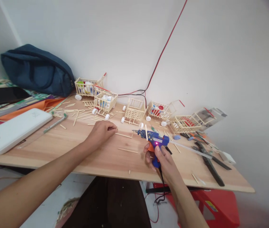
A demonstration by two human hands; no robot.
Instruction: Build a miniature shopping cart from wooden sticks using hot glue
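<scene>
My left hand (102, 132) is closed in a pinch at the left end of a thin wooden stick (124, 135), low over the tabletop. A short piece seems to meet that stick at its right end, near the nozzle of a blue glue gun (154, 136). My right hand (159, 156) is wrapped around the glue gun's handle, fingers by its orange trigger. A red light glows on the gun, and a clear glue stick (189, 148) sticks out of its back. Another loose stick (128, 150) lies in front, between my hands.
Several miniature shopping carts made of sticks, including one in the middle (134, 112), stand along the wall. Cut sticks (77, 114) are scattered at the left. A white power bank (18, 129), a blue bag (38, 69) and black-handled cutters (210, 167) flank the work area.
</scene>
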